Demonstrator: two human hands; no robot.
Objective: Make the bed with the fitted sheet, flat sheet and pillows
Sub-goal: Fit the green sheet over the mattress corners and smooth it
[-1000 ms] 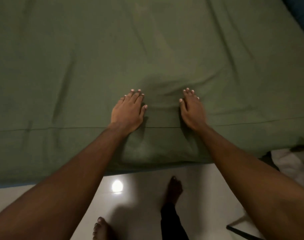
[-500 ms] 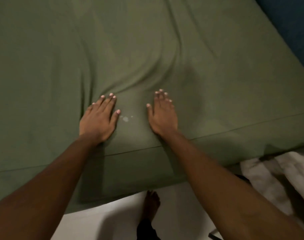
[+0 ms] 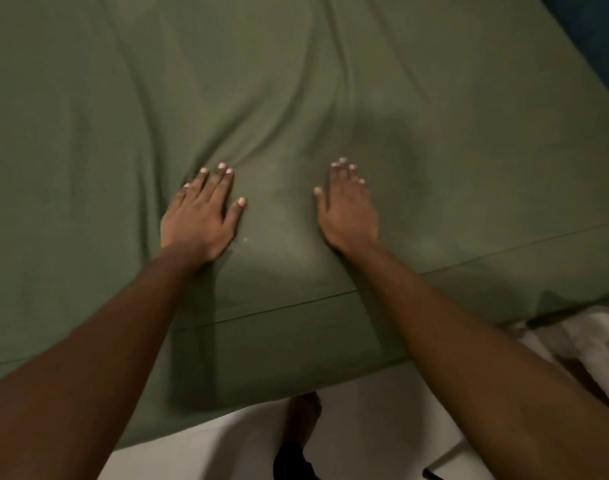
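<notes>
A person's left hand (image 3: 199, 216) and right hand (image 3: 348, 213) press flat, each grip spread and holding nothing, on the green sheet (image 3: 331, 81) covering the bed (image 3: 88, 393) near its front edge. The soft, light cloth wrinkles easily; its hem (image 3: 282, 308) looks the best hold.

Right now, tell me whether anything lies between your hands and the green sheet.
Nothing visible does: the left hand and the right hand both rest flat, directly on the green sheet.

Dim, murky light; a soft shadow darkens the green sheet (image 3: 382, 140) just beyond the right fingers (image 3: 343, 176); whole frame slightly blurred.
</notes>
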